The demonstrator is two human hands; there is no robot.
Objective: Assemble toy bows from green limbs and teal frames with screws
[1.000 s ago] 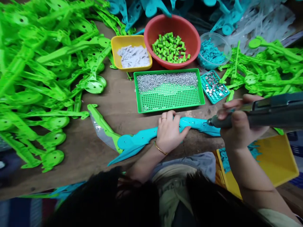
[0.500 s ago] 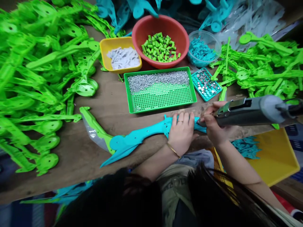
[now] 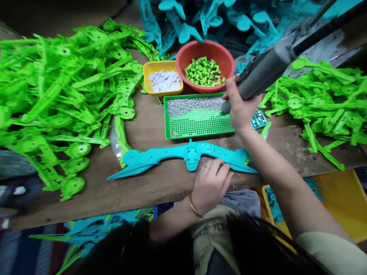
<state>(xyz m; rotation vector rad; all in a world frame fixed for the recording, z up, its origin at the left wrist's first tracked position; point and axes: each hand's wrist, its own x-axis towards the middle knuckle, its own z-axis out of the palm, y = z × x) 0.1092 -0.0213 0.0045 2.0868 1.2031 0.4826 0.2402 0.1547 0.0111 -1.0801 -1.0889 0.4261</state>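
Observation:
A blue toy bow [image 3: 172,151] with green limb ends lies across the table in front of me. My left hand [image 3: 210,183] is at the lower edge of its right half, palm down with fingers curled; what they hold, if anything, is hidden. In my right hand [image 3: 242,109] is a grey electric screwdriver [image 3: 262,72], its lower end pointing down into the green perforated tray [image 3: 197,128]. Small silver screws [image 3: 192,105] cover the back part of that tray.
Heaps of green plastic parts lie at left [image 3: 63,84] and right [image 3: 318,95]. Behind the tray stand a yellow container [image 3: 147,80] of pale pieces and a red bowl [image 3: 205,89] of green cylinders. A yellow bin [image 3: 341,206] sits below the table edge at right.
My right hand has lifted the electric screwdriver off the bow and swung it up over the screw tray. The bow has shifted and turned level, and my left hand has slid to its lower edge.

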